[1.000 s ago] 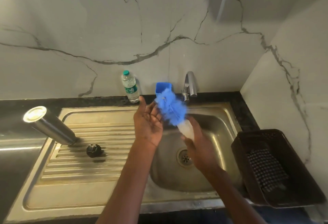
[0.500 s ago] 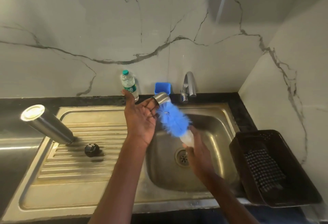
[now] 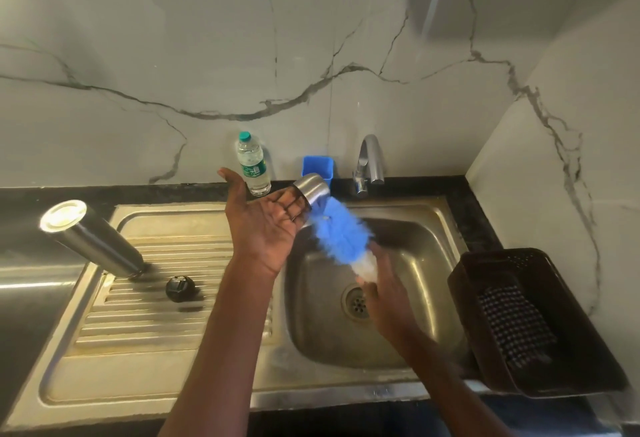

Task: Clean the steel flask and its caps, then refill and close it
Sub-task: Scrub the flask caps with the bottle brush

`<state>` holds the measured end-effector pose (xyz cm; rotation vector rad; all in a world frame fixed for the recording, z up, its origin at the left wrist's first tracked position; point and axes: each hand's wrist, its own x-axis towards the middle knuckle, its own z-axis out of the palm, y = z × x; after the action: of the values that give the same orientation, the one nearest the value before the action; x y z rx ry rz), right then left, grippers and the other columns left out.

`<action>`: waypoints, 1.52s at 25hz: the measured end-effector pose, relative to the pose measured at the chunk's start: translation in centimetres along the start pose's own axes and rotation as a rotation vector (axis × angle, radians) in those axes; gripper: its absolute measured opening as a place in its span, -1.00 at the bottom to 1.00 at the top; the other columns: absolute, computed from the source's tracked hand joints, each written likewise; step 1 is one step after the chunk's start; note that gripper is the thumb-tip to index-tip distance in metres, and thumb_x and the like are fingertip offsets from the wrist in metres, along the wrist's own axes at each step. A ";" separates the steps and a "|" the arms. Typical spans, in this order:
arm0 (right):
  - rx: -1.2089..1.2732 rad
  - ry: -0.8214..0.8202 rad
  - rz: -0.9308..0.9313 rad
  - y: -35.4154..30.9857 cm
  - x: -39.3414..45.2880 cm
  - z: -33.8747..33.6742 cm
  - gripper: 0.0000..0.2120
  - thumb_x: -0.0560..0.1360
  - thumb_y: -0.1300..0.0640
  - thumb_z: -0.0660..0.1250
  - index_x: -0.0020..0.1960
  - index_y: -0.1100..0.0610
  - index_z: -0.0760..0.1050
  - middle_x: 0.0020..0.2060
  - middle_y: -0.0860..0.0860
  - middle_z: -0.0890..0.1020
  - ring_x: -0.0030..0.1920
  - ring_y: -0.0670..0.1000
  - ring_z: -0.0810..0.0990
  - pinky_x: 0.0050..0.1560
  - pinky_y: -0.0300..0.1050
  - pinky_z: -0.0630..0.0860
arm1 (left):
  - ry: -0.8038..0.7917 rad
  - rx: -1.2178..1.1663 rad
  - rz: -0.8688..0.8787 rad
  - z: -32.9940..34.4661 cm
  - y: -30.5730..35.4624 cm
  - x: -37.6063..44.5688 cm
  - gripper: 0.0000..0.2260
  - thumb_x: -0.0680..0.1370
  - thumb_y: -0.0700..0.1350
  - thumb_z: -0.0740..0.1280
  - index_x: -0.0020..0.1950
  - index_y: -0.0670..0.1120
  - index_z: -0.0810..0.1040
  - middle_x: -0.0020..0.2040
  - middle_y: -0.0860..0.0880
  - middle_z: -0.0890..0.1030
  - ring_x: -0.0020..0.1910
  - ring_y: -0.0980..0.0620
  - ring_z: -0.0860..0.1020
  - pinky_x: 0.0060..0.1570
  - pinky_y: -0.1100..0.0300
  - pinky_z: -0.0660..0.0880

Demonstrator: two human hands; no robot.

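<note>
Above the sink basin [image 3: 426,263], my left hand [image 3: 263,225] holds the steel outer cap [image 3: 311,189] with its fingertips, palm up. My right hand [image 3: 384,294] grips the white handle of a blue bottle brush [image 3: 337,228], whose bristles press against the cap's mouth. The steel flask [image 3: 91,241] stands upside down and tilted on the ribbed drainboard [image 3: 156,301] at the left. A small black inner cap [image 3: 179,287] lies on the drainboard beside it.
A plastic water bottle [image 3: 252,168] and a blue holder [image 3: 317,166] stand at the back wall, left of the tap [image 3: 369,164]. A dark brown basket [image 3: 533,325] with a chequered cloth sits at the sink's right edge. The black counter [image 3: 20,298] runs along the left.
The brush has come down and away from the cap, which now shows beyond my left fingers. My left hand has shifted slightly left and my right hand lower.
</note>
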<state>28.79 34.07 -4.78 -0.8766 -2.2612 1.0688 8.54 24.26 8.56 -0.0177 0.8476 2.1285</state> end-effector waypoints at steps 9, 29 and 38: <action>0.076 0.048 -0.074 -3.8 3.8 -0.4 -0.31 0.55 0.31 0.37 0.56 -0.10 0.22 0.40 -0.10 0.52 0.27 -0.06 0.60 0.15 -0.03 0.63 | 0.004 0.107 -0.098 0.2 -2.0 -0.7 -0.10 0.53 0.54 0.13 0.39 -0.26 0.55 0.34 -0.31 0.62 0.40 -0.31 0.56 0.56 -0.24 0.29; 0.400 0.024 0.036 -1.8 1.8 -3.4 -0.36 0.51 0.48 0.37 0.46 -0.02 0.40 0.28 -0.13 0.58 0.23 -0.17 0.60 0.08 -0.24 0.61 | 0.169 0.606 0.150 0.7 0.0 -1.0 -0.32 0.65 0.42 0.04 0.32 -0.10 0.61 0.12 -0.22 0.74 0.12 -0.17 0.73 0.39 -0.19 0.51; 0.010 -0.042 -0.478 -2.1 9.2 -6.0 -0.53 0.46 0.41 0.46 0.35 0.22 0.57 0.21 0.05 0.63 0.19 0.10 0.64 0.17 0.10 0.59 | -0.062 0.505 0.039 0.9 0.4 -2.8 -0.10 0.61 0.46 -0.21 0.20 -0.10 0.74 0.20 -0.31 0.69 0.27 -0.34 0.61 0.35 -0.33 0.51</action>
<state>25.74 42.63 1.72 -0.2808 -2.3286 0.8787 10.36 22.65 10.35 0.3260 1.3316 1.8834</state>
